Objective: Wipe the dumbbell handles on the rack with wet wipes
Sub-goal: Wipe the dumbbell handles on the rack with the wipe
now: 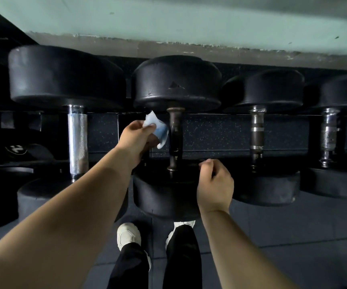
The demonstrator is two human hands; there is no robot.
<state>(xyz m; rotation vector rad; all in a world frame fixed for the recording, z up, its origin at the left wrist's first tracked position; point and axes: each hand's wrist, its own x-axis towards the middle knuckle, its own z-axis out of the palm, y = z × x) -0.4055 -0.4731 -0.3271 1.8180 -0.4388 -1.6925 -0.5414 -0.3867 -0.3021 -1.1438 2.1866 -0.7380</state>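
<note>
Black rubber tiles [293, 236] cover the floor; a pale green wall [168, 17] is seen behind the rack [214, 153], where dumbbells are laid in a row. The wet wipe [158, 130] is pinched, bunched, betw. thumb and fingers of the left hand [135, 138], just left of the dark handle [175, 138] of the ctr dumbbell [176, 84]; contact cannot be told. Right hand [215, 184]: fingers curled over the inner edge of the near head [164, 197].

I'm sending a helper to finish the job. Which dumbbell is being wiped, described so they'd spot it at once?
On the rack below the pale green wall, find the second dumbbell from the left in the row, where the left hand holds a wet wipe. Its handle is dull, dark brown, while both neighbours' show bright chrome.
</note>
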